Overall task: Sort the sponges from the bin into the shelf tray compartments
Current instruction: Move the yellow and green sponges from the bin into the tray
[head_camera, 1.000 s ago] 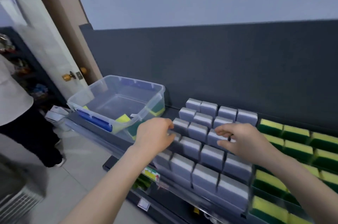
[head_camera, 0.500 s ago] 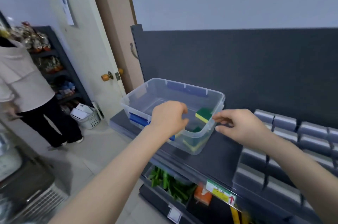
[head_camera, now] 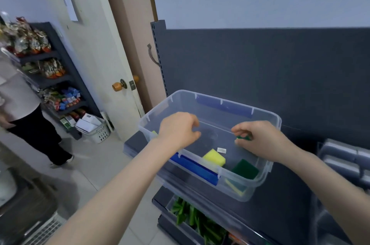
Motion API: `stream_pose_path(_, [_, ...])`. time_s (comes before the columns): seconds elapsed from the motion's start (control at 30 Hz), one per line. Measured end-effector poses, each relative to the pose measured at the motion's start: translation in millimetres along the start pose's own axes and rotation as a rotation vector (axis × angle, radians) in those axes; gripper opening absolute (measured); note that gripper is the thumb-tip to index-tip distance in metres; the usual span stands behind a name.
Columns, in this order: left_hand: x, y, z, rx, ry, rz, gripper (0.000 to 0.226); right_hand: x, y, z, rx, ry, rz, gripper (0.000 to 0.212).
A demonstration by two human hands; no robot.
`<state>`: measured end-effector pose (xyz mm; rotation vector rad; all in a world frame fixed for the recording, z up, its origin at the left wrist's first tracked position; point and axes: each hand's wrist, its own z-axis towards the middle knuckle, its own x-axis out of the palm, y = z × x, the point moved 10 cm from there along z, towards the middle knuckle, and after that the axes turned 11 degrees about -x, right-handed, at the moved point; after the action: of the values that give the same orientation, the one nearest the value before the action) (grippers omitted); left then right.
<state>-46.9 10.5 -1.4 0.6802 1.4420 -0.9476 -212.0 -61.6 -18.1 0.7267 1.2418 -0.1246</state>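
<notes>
A clear plastic bin (head_camera: 266,113) with blue handles stands on the dark shelf in front of me. Inside lie a yellow sponge (head_camera: 214,157) and a green-topped sponge (head_camera: 245,168); another yellow-and-green one (head_camera: 235,186) shows through the near wall. My left hand (head_camera: 178,129) hovers over the bin's left side, fingers loosely curled and empty. My right hand (head_camera: 258,138) is inside the bin's right side, thumb and fingers pinched on a small green sponge (head_camera: 243,137), mostly hidden by the fingers. Grey sponges in the shelf tray (head_camera: 340,156) show at the right edge.
A person in a white top and dark trousers (head_camera: 30,124) stands at the left. A white basket (head_camera: 94,132) sits on the floor by a door with a brass knob (head_camera: 118,85). Green goods (head_camera: 192,218) fill the lower shelf, and the dark back panel (head_camera: 260,64) rises behind the bin.
My view swung left from the tray of grey sponges to the bin. Both hands moved over and into the bin, and the right hand's fingers reached the small green sponge.
</notes>
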Motion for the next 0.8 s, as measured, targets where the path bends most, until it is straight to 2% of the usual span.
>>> stream_pose_path(0.27, [37.7,2.1,68.2,0.031,0.152,-0.037,0.026,22.6,-33.6,54.6,0.058,0.079,-0.087,0.034])
stream_pose_path(0.5, [66.3,-18.2,91.6,0.163,0.21,-0.029,0.028,29.4,-56.6,65.0,0.136,0.072,-0.084,0.036])
stream_pose_path(0.67, [85.9,-46.8,97.6,0.356,0.244,-0.008,0.027,29.1,-74.5,53.7,0.241,0.043,-0.1,0.037])
stream_pose_path(0.8, [115.7,-74.3,78.2,0.604,0.38,0.087,0.028,36.8,-73.3,42.3,0.308,0.098,-0.151,0.032])
